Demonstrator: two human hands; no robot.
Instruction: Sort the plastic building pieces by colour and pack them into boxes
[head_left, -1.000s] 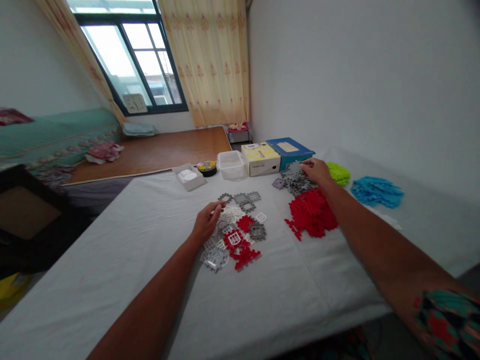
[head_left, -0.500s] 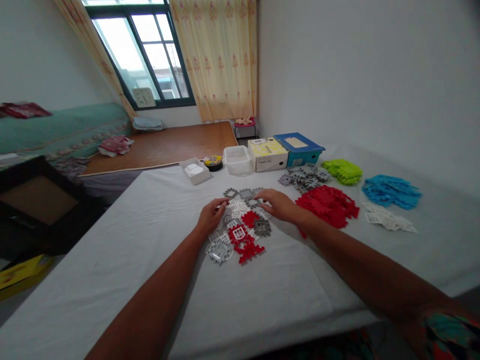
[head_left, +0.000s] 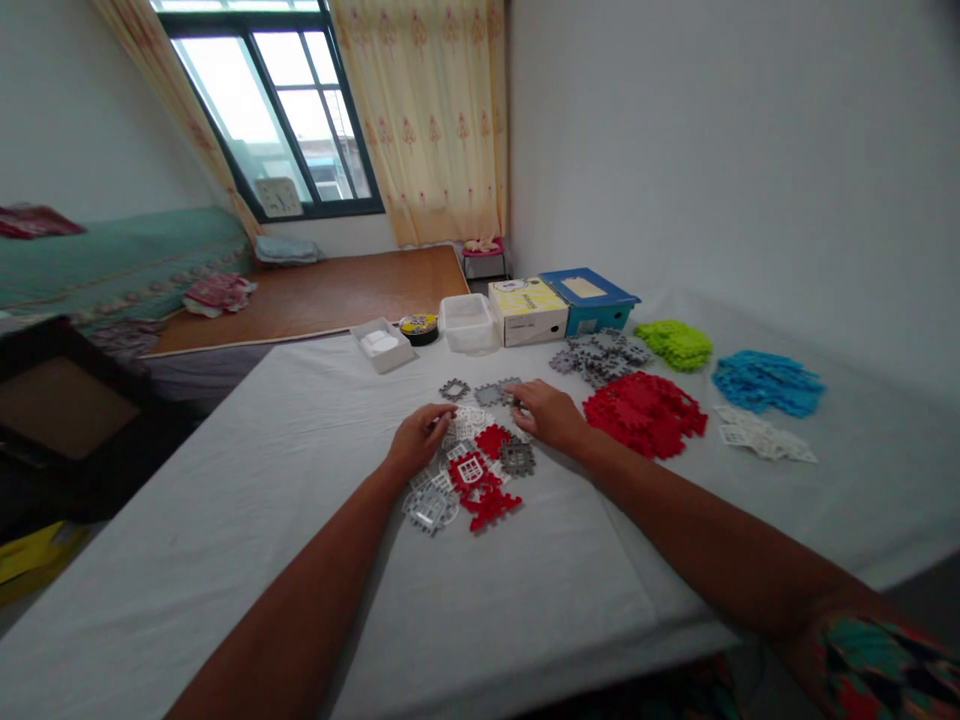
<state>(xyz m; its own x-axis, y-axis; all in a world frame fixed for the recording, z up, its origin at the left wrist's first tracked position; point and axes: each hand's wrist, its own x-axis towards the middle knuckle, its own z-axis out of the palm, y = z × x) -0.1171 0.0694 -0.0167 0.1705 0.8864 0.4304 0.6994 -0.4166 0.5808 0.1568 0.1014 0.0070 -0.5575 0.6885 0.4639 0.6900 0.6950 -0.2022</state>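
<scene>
A mixed heap of flat toothed plastic pieces lies in front of me, with red pieces (head_left: 493, 508), white window-like pieces (head_left: 471, 420) and a dark grey piece (head_left: 517, 457). My left hand (head_left: 421, 437) rests at the heap's left edge, fingers drawn together; whether anything small is between them is hidden. Light grey pieces (head_left: 491, 394) lie at the back of the heap, and the closed fingertips of my right hand (head_left: 544, 413) touch the rightmost of them. A grey ring-like piece (head_left: 454, 389) lies apart behind my left hand.
Sorted piles of red (head_left: 643, 415), grey (head_left: 600, 355), green (head_left: 675, 344), blue (head_left: 769, 381) and white pieces (head_left: 763, 434) lie at the right. Behind stand a white box (head_left: 382, 345), a round tin (head_left: 418, 329), a clear tub (head_left: 469, 323), a yellow box (head_left: 527, 311) and a blue box (head_left: 591, 300).
The view has shifted slightly. My right hand's fingers have drawn closer together at the light grey pieces, which now lie a little apart from the ring-like piece. My left hand stays at the heap.
</scene>
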